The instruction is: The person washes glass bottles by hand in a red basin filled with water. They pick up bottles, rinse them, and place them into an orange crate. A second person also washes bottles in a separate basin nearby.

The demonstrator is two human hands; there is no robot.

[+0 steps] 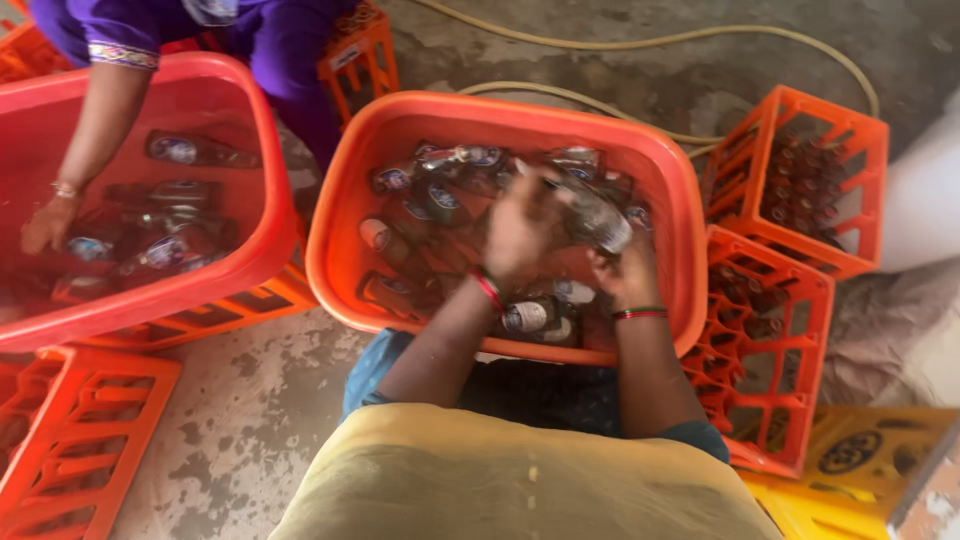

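An orange tub (345,230) full of water holds several glass bottles with labels. Over its middle, my left hand (520,225) and my right hand (625,270) both grip one clear glass bottle (598,218), lifted and tilted above the water. The left hand is blurred by motion and rests on the bottle's upper end. Red bangles circle both my wrists. More bottles (528,316) lie submerged under my forearms.
A second red tub (250,190) at left holds bottles; another person in purple has a hand (48,222) in it. Orange crates (800,180) with bottles stand at right, an empty crate (70,440) at lower left, a yellow crate (860,460) at lower right. Hoses cross the wet floor.
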